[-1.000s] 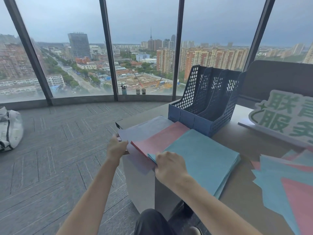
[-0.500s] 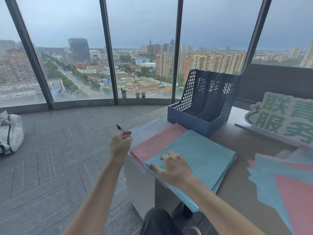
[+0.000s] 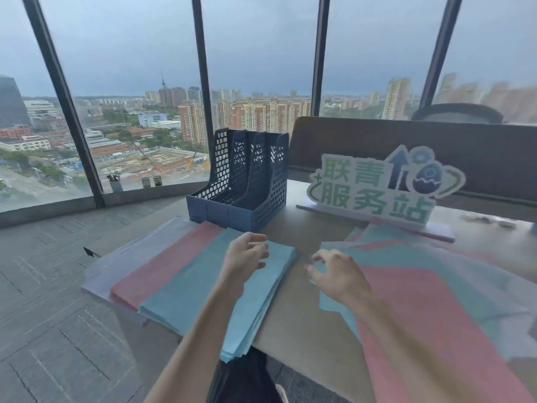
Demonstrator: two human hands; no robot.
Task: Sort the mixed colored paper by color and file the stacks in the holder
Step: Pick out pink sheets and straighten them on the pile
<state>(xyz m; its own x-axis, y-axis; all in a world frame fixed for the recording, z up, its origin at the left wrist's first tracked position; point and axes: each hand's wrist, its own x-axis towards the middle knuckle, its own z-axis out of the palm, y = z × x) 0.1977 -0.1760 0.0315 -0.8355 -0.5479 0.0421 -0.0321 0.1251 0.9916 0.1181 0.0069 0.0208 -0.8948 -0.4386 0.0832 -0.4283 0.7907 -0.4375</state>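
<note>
Three sorted stacks lie side by side on the left of the desk: a pale lavender stack (image 3: 139,251), a pink stack (image 3: 165,266) and a blue stack (image 3: 203,289) overlapping it. Behind them stands an empty dark blue slotted file holder (image 3: 247,184). On the right lies the mixed pile (image 3: 421,301) of pink, blue and pale sheets. My left hand (image 3: 245,254) hovers over the far right part of the blue stack, fingers loosely curled, holding nothing. My right hand (image 3: 337,271) hovers, fingers spread, at the mixed pile's left edge.
A white and green sign (image 3: 377,187) stands behind the mixed pile. A dark desk partition (image 3: 406,146) runs along the back. The desk (image 3: 302,309) ends at the left, where the stacks overhang grey carpet. Floor-to-ceiling windows lie beyond.
Both hands have left the sorted stacks' near-left corners and moved right; the right hand now reaches the mixed pile. My view has swung right.
</note>
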